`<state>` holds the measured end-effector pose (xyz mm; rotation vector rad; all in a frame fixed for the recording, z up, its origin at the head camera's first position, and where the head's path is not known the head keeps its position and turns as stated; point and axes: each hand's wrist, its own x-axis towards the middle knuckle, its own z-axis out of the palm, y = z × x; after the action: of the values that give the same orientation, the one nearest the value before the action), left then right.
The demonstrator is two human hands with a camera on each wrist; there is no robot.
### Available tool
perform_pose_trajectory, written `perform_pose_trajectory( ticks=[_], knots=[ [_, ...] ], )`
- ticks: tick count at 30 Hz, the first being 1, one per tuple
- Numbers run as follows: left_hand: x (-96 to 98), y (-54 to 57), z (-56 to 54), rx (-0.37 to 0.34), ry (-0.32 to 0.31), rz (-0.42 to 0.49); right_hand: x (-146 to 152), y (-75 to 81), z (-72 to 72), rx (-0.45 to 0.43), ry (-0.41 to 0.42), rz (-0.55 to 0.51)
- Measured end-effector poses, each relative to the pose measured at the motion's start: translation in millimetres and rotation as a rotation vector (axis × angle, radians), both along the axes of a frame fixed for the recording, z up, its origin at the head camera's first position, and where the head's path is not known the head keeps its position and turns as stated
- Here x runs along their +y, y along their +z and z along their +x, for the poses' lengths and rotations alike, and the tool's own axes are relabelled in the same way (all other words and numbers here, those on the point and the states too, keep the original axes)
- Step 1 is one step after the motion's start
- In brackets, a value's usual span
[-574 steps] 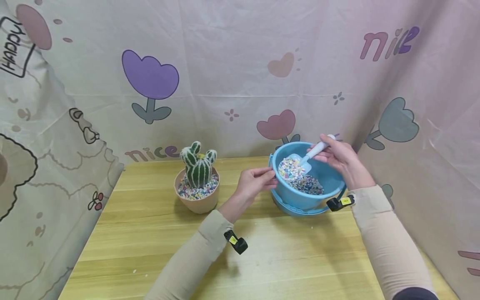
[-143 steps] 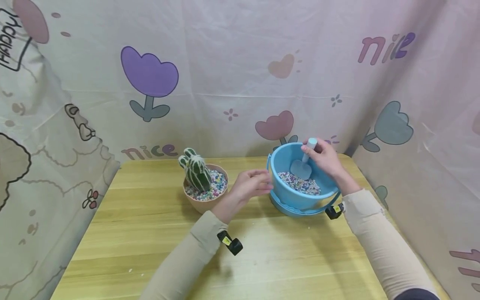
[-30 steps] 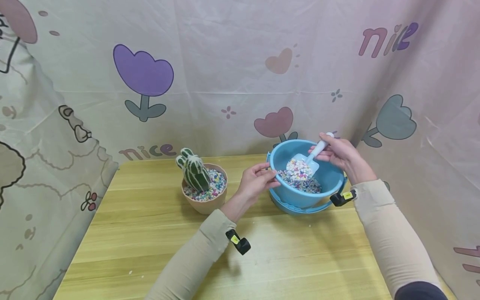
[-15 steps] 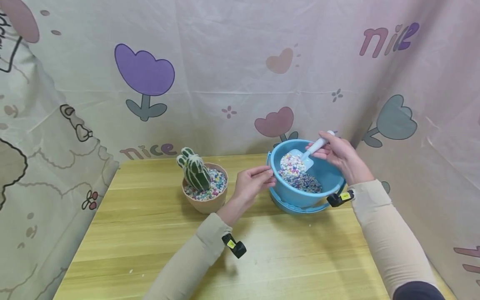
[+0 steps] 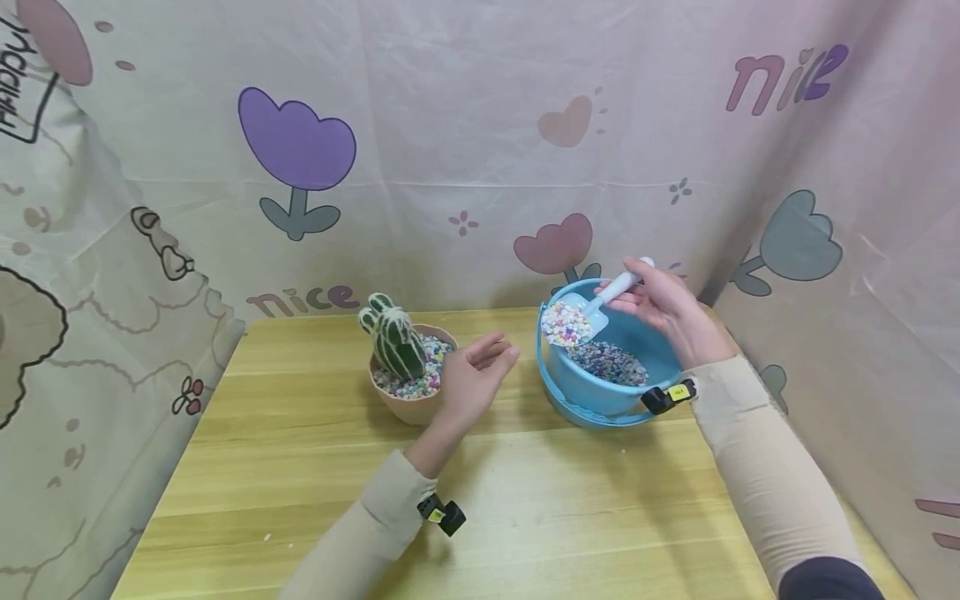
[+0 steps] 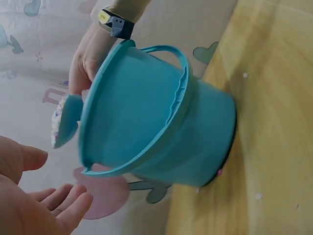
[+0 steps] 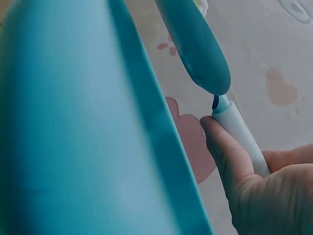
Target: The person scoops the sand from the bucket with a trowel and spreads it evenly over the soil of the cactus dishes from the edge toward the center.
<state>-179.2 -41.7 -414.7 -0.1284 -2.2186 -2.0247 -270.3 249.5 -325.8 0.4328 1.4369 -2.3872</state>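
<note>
My right hand grips the white handle of a small light-blue toy shovel, its blade heaped with pastel pebbles. The blade hovers over the left rim of a blue bucket, and more pebbles lie inside the bucket. In the right wrist view, fingers and thumb wrap the shovel handle. My left hand holds nothing; its fingers are loosely bent beside the pot's right edge, apart from the bucket. A striped green cactus leans left in a peach pot filled with pebbles.
The bucket's handle hangs down round its side. A few stray pebbles dot the wooden table. Patterned cloth stands behind the table and along both sides.
My left hand has left the bucket's rim and moved left to the pot. The loaded shovel has risen and shifted left over the rim. Since the oldest frame the cactus has come to lean left.
</note>
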Motion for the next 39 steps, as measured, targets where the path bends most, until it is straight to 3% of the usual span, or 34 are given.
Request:
perform_pose_trajectory(
  ticks=[6,9,16,21,24,27,32,39],
  knots=[
    [-15.2,14.8,12.9,0.193,0.036,0.038,-15,1.3,1.2,0.017,-0.049,0.018],
    [-23.2,24.7,20.7,0.273,0.076,0.01,-25,0.9,0.3,0.009,-0.084,0.023],
    [-49.2,49.2,30.3,0.372,0.169,-0.025,-51,-3.9,-4.6,0.032,-0.086,0.034],
    [-68.9,55.8,30.5,0.526,0.242,-0.061,-69,-7.6,-5.4,0.048,-0.105,0.042],
    [-80.0,55.4,29.8,0.576,0.285,-0.09,-79,-8.1,-5.5,0.059,-0.109,0.032],
    [-89.7,53.4,29.4,0.554,0.318,-0.107,-87,-9.0,-6.4,0.065,-0.11,0.025],
    [-108.5,46.7,29.9,0.424,0.345,-0.106,-103,-10.1,-8.3,0.07,-0.101,0.05],
    [-141.3,24.0,26.2,0.254,0.317,-0.148,-119,-12.3,-10.0,0.074,-0.102,0.058]
  ],
)
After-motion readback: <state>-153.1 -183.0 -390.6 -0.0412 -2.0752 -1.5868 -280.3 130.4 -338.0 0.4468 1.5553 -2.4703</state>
